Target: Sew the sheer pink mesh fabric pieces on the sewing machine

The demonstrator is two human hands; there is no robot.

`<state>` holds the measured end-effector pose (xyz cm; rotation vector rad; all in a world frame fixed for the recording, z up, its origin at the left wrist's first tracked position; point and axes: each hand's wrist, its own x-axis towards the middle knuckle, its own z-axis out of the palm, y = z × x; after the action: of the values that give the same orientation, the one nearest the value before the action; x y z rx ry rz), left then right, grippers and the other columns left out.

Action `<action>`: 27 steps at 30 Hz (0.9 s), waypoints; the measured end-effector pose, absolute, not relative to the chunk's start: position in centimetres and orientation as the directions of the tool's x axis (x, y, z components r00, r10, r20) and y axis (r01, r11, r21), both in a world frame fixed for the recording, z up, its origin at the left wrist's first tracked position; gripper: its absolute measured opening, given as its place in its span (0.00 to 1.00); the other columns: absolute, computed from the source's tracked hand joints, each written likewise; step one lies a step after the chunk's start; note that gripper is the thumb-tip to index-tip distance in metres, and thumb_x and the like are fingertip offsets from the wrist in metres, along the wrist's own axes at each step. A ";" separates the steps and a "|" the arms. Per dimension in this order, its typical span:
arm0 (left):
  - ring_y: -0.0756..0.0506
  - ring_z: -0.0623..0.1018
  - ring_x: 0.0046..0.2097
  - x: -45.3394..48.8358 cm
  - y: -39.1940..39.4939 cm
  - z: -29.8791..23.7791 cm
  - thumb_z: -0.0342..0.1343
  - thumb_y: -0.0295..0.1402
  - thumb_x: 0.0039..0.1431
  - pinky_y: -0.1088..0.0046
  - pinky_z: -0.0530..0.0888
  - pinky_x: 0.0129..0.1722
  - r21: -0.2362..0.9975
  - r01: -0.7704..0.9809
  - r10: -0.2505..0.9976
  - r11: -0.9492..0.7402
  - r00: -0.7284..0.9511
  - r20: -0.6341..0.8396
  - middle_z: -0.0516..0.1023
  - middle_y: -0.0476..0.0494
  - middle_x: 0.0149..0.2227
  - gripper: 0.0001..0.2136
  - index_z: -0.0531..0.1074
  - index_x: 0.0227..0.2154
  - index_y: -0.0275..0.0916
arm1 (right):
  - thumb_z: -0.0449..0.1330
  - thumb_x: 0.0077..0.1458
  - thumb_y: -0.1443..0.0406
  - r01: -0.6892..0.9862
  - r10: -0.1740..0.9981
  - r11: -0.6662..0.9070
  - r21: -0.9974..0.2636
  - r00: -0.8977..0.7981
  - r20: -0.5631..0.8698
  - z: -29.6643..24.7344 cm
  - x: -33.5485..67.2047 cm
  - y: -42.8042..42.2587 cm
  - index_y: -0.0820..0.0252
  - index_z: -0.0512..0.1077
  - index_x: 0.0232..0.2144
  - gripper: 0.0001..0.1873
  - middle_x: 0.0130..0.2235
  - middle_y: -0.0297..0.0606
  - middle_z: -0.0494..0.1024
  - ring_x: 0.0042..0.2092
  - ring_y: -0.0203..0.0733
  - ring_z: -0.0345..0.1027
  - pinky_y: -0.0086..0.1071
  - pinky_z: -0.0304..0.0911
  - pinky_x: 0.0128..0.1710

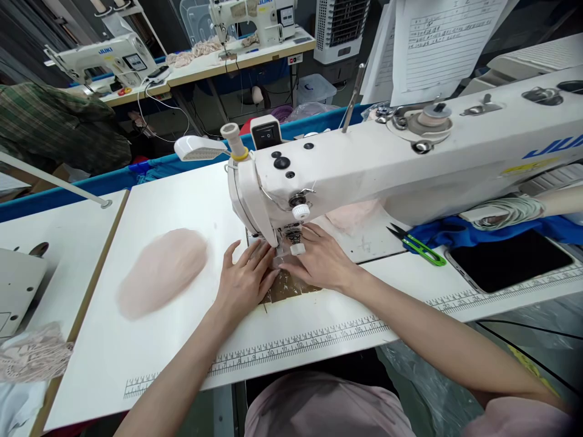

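A white sewing machine (328, 161) reaches over the table from the right, its needle end between my hands. My left hand (243, 279) lies flat just left of the presser foot, fingers spread and pointing at the needle area. My right hand (323, 258) rests to the right of it, thumb stretched left and fingertips partly hidden behind the machine's head. Whether cloth lies under the fingertips I cannot make out. A pale pink oval piece of fabric (163, 273) is on the table to the left. Another pink piece (355, 215) shows beneath the machine arm.
Green-handled thread snips (416, 244) and a dark phone (510, 260) lie at the right. A printed ruler (300, 349) runs along the front edge. Lace (39, 355) sits at the far left. Behind are other machines (109, 57) and a person in a checked shirt (64, 127).
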<state>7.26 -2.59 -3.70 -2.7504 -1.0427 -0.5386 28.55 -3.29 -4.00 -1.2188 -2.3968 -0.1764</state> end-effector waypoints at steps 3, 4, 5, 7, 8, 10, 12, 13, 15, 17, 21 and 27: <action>0.36 0.74 0.54 6.2 -2.3 -3.2 0.52 0.38 0.64 0.48 0.58 0.58 -0.028 0.722 0.659 -0.691 0.646 0.385 0.78 0.40 0.50 0.16 0.71 0.53 0.41 | 0.52 0.65 0.57 0.824 0.765 0.563 -0.068 -0.488 0.420 -3.8 28.7 -3.3 0.66 0.75 0.43 0.19 0.43 0.47 0.79 0.51 0.47 0.68 0.43 0.55 0.58; 0.36 0.75 0.52 5.9 -2.2 -3.0 0.52 0.37 0.64 0.48 0.59 0.57 -0.039 0.760 0.678 -0.649 0.601 0.423 0.80 0.40 0.47 0.15 0.72 0.51 0.41 | 0.51 0.65 0.58 0.823 0.764 0.565 -0.067 -0.490 0.419 -3.6 28.8 -3.4 0.65 0.76 0.39 0.18 0.39 0.45 0.80 0.47 0.45 0.70 0.43 0.55 0.59; 0.36 0.76 0.49 5.6 -2.3 -2.9 0.53 0.36 0.63 0.49 0.60 0.55 -0.049 0.793 0.686 -0.607 0.553 0.473 0.81 0.41 0.45 0.14 0.72 0.50 0.41 | 0.51 0.65 0.59 0.819 0.762 0.569 -0.074 -0.492 0.421 -3.4 28.9 -3.5 0.63 0.77 0.34 0.18 0.34 0.43 0.80 0.43 0.44 0.71 0.44 0.54 0.59; 0.38 0.77 0.44 5.6 -2.7 -2.7 0.54 0.34 0.62 0.53 0.63 0.51 -0.060 0.804 0.641 -0.592 0.515 0.568 0.82 0.43 0.42 0.14 0.72 0.50 0.43 | 0.52 0.63 0.64 0.813 0.758 0.576 -0.088 -0.491 0.428 -3.1 29.0 -3.6 0.62 0.77 0.28 0.17 0.28 0.39 0.79 0.37 0.42 0.71 0.44 0.54 0.58; 0.39 0.77 0.43 5.8 -3.0 -2.7 0.55 0.34 0.62 0.55 0.65 0.48 -0.067 0.767 0.601 -0.638 0.551 0.579 0.81 0.44 0.43 0.15 0.71 0.51 0.43 | 0.53 0.61 0.67 0.812 0.758 0.577 -0.087 -0.493 0.427 -3.0 29.1 -3.6 0.62 0.77 0.28 0.14 0.28 0.39 0.79 0.37 0.42 0.70 0.44 0.55 0.58; 0.41 0.76 0.46 6.4 -3.6 -2.6 0.55 0.38 0.62 0.60 0.66 0.46 -0.073 0.633 0.514 -0.771 0.686 0.515 0.79 0.44 0.49 0.19 0.68 0.55 0.42 | 0.54 0.56 0.74 0.812 0.758 0.580 -0.067 -0.507 0.411 -3.0 29.2 -3.4 0.64 0.77 0.35 0.11 0.32 0.41 0.80 0.42 0.45 0.70 0.44 0.54 0.58; 0.41 0.75 0.50 6.7 -3.6 -2.6 0.54 0.42 0.62 0.61 0.67 0.45 -0.045 0.548 0.486 -0.835 0.774 0.406 0.77 0.45 0.52 0.20 0.68 0.55 0.43 | 0.54 0.52 0.77 0.804 0.751 0.593 -0.039 -0.535 0.386 -3.2 29.3 -3.3 0.65 0.76 0.41 0.16 0.36 0.44 0.80 0.47 0.46 0.68 0.44 0.53 0.58; 0.40 0.74 0.51 6.7 -3.5 -2.7 0.53 0.43 0.63 0.60 0.67 0.46 -0.033 0.575 0.523 -0.818 0.765 0.376 0.77 0.45 0.51 0.18 0.70 0.53 0.44 | 0.54 0.51 0.78 0.801 0.746 0.598 -0.028 -0.544 0.384 -3.3 29.4 -3.3 0.65 0.75 0.41 0.17 0.35 0.43 0.80 0.47 0.46 0.68 0.44 0.53 0.59; 0.37 0.74 0.51 6.1 -3.0 -2.7 0.51 0.40 0.65 0.54 0.65 0.48 -0.038 0.726 0.649 -0.687 0.637 0.417 0.80 0.44 0.45 0.13 0.74 0.48 0.44 | 0.52 0.50 0.80 0.790 0.722 0.613 -0.003 -0.559 0.407 -3.4 29.4 -3.5 0.63 0.76 0.37 0.17 0.30 0.39 0.79 0.42 0.44 0.69 0.44 0.52 0.59; 0.36 0.74 0.50 5.4 -2.5 -2.7 0.51 0.35 0.65 0.50 0.64 0.49 -0.045 0.844 0.713 -0.534 0.478 0.513 0.82 0.42 0.41 0.10 0.75 0.44 0.43 | 0.51 0.49 0.81 0.780 0.689 0.625 0.025 -0.567 0.452 -3.3 29.4 -3.7 0.61 0.77 0.32 0.19 0.26 0.36 0.77 0.38 0.41 0.68 0.43 0.52 0.60; 0.41 0.77 0.45 5.5 -2.7 -2.6 0.52 0.32 0.64 0.60 0.70 0.44 0.010 0.761 0.657 -0.649 0.554 0.511 0.81 0.45 0.45 0.11 0.73 0.47 0.41 | 0.52 0.52 0.80 0.772 0.667 0.633 0.062 -0.584 0.461 -3.4 29.3 -4.0 0.61 0.77 0.33 0.17 0.34 0.40 0.79 0.43 0.43 0.68 0.43 0.54 0.59; 0.40 0.77 0.50 7.1 -2.5 -3.0 0.49 0.36 0.66 0.58 0.70 0.49 0.024 0.776 0.718 -0.630 0.571 0.398 0.79 0.38 0.49 0.14 0.71 0.50 0.36 | 0.54 0.53 0.78 0.731 0.664 0.682 -0.026 -0.604 0.441 -4.0 28.5 -4.8 0.62 0.77 0.43 0.18 0.42 0.41 0.80 0.48 0.44 0.68 0.44 0.56 0.59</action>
<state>7.05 -2.48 -2.95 -2.6460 -1.2684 -0.5649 28.47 -4.79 -4.05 -1.0860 -2.4764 -0.2193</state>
